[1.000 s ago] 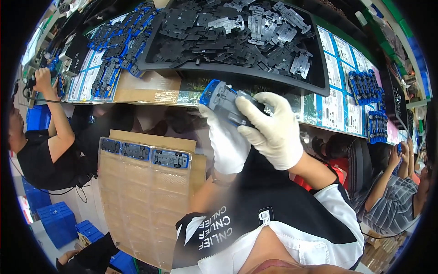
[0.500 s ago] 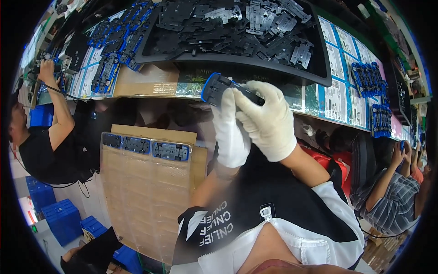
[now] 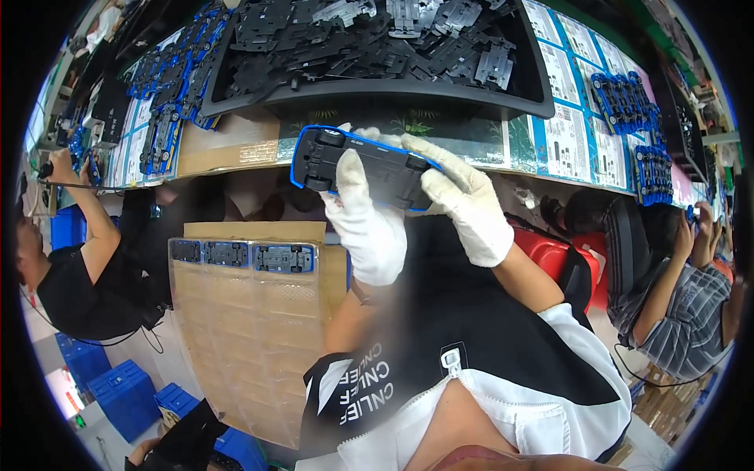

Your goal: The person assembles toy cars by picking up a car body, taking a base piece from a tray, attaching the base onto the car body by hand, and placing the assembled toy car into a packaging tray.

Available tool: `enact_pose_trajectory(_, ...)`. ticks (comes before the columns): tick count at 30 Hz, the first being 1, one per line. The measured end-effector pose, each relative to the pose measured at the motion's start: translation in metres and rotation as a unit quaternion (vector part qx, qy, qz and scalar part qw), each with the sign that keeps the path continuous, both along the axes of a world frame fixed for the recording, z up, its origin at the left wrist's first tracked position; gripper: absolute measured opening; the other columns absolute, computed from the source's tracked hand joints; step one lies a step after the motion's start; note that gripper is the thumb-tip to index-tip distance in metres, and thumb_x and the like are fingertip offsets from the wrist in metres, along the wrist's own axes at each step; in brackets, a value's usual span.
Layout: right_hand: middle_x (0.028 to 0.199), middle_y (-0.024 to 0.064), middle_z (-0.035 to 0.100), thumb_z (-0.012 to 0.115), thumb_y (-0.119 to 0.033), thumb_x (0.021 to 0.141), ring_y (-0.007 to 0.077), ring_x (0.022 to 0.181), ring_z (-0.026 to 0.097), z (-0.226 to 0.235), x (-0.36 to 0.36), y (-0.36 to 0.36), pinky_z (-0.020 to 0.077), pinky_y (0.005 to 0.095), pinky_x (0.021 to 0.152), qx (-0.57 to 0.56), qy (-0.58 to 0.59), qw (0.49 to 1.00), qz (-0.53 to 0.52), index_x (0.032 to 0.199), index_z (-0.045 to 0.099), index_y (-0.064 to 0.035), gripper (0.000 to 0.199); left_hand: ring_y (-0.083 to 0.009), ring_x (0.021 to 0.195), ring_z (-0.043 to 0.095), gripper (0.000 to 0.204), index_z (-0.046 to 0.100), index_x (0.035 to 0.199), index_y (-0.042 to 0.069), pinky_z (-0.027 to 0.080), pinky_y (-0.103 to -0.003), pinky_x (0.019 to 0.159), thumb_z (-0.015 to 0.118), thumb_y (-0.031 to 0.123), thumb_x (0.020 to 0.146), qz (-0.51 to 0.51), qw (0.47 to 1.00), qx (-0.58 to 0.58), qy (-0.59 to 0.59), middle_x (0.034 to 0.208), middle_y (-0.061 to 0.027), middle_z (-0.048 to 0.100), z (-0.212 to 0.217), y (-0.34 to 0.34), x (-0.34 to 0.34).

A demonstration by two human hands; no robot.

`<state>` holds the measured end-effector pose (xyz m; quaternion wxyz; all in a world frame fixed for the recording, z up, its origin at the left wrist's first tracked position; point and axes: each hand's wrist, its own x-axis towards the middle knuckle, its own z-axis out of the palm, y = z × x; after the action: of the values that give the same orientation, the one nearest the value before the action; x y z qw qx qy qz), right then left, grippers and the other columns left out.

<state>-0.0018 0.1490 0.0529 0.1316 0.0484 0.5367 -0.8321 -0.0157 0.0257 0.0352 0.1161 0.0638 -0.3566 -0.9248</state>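
Note:
Both my hands wear white gloves and hold one blue toy car upside down, its black underside facing me. My left hand grips the car from below, thumb across its middle. The right end of the car sits in my right hand. The car hovers at the near edge of the workbench, just below a large black tray heaped with black chassis parts.
A clear blister tray on cardboard at my lower left has three cars in its top row. Blue cars line the bench at left and more blue cars at right. One seated person works at left, another person at right. Blue crates stand on the floor.
The car has turned from a tilted grip to lying level with its underside toward me. My left hand has come up under it and my right hand has shifted to its right end.

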Motion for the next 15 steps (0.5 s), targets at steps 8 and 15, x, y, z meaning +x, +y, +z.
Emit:
enact_pose_trajectory(8, 0.134, 0.0087, 0.061, 0.068, -0.012, 0.094, 0.0174, 0.118, 0.059, -0.008, 0.008, -0.001, 0.0455, 0.0315, 0.104, -0.006, 0.06, 0.998, -0.023, 0.131, 0.063, -0.0023, 0.039, -0.0225, 0.108, 0.061, 0.045, 0.05, 0.131, 0.004, 0.051, -0.037, 0.096, 0.063, 0.03, 0.098, 0.04, 0.996, -0.084, 0.011, 0.12, -0.0117, 0.061, 0.003, 0.008, 0.007)
enact_pose_trajectory(15, 0.133, 0.0083, 0.058, 0.07, -0.006, 0.092, 0.018, 0.121, 0.056, -0.01, 0.015, -0.004, 0.0457, 0.0329, 0.104, 0.005, 0.087, 0.995, -0.051, 0.132, 0.061, -0.0009, 0.041, -0.0193, 0.102, 0.061, 0.044, 0.052, 0.127, 0.002, 0.053, -0.034, 0.089, 0.067, 0.029, 0.096, 0.006, 0.996, -0.087, -0.01, 0.117, -0.0103, 0.061, 0.007, 0.007, 0.01)
